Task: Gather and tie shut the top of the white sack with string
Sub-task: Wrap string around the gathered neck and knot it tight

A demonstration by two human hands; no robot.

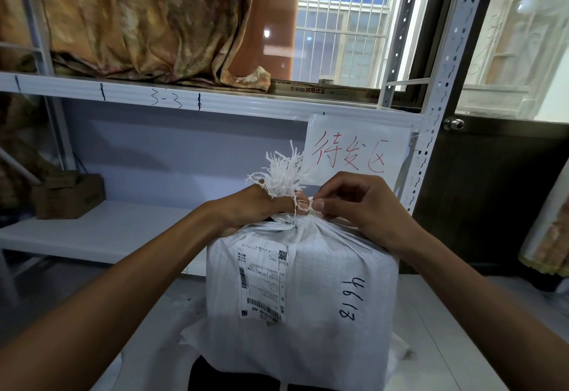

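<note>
Item — white sack (308, 283): soft, woven, bulky; grasp the gathered neck at twelve o'clock — left hand (246, 210) clenches it, right hand (357, 209) seemingly pinches string (296, 207).

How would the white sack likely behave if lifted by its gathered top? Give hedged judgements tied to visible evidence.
The white sack would probably hold its shape: its sides look boxy, as if packed around something firm. Its frayed gathered top looks floppy and would likely splay if the left hand let go.
</note>
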